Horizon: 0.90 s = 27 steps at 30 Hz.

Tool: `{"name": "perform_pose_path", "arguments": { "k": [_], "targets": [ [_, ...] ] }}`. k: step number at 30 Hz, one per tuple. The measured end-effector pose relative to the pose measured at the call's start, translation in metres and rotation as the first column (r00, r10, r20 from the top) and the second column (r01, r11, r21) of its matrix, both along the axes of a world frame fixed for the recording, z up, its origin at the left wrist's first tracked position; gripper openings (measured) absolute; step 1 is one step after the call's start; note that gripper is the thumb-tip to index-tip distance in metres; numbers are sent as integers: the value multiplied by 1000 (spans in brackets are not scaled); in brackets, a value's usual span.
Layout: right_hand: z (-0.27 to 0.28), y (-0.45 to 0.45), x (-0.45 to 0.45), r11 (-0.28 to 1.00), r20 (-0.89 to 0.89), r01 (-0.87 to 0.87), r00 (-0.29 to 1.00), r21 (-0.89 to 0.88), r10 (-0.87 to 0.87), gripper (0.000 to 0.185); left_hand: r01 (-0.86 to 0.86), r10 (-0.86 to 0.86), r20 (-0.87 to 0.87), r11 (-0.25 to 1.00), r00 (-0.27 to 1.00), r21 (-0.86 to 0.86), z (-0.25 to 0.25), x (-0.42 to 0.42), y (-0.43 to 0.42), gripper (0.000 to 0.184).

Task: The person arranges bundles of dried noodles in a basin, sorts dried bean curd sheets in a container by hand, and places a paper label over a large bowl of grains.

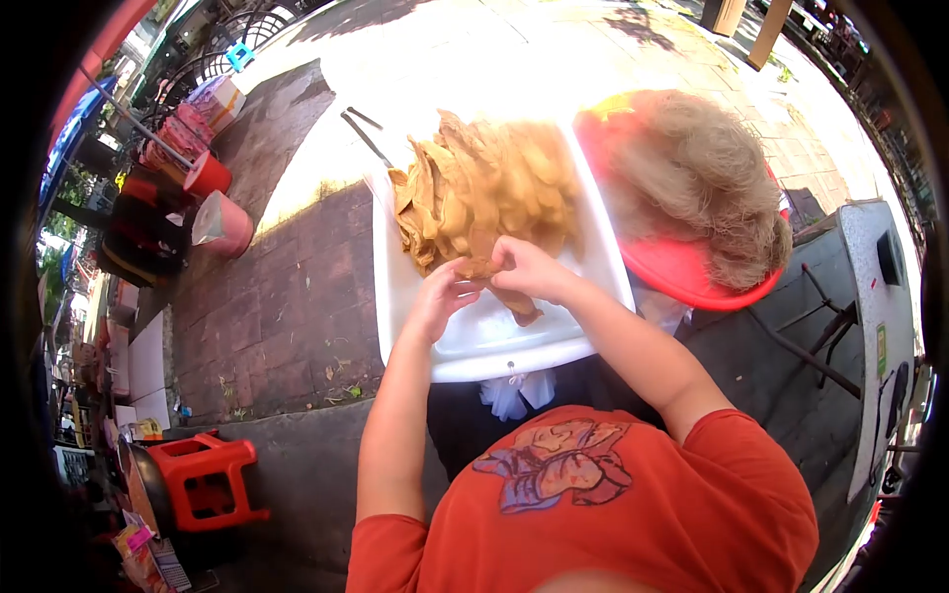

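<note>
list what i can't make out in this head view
- Head view: floor of the white tub, partly hidden by heaped brown strips.
- Head view: part of the held strip, covered by the right hand.
- Head view: bottom of the red basin, hidden under tangled fibres.
- Head view: green label, any wording too small.

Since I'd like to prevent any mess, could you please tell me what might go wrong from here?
The brown piece, held by the left hand and right hand, has a loose end and might slip. The fibrous strands bulge over the red basin, so some could fall out.
</note>
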State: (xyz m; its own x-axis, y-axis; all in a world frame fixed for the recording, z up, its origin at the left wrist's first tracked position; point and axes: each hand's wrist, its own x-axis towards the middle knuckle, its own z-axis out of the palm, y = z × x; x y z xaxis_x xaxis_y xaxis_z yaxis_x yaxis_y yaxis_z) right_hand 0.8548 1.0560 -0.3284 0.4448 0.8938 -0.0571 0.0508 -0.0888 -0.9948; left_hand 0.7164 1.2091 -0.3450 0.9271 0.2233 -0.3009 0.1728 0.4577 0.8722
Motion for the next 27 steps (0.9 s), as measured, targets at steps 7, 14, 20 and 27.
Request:
{"name": "perform_pose_path", "arguments": {
  "k": [7,14,20,27],
  "targets": [
    [6,-10,0,911,643,-6,706,-412,296,22,-166,197,-123,961,973,223,4,-5,-5,33],
    [21,-12,-4,958,498,-57,845,-280,195,35,-509,507,107,784,855,356,6,-5,6,14],
    [71,-4,-28,938,-580,155,812,310,58,48,-483,468,130,868,874,120,13,-7,10,47],
    [53,6,-78,690,721,-362,604,627,-339,55,-437,526,409,850,746,-296,98,-5,-103,77]
  ]
}}
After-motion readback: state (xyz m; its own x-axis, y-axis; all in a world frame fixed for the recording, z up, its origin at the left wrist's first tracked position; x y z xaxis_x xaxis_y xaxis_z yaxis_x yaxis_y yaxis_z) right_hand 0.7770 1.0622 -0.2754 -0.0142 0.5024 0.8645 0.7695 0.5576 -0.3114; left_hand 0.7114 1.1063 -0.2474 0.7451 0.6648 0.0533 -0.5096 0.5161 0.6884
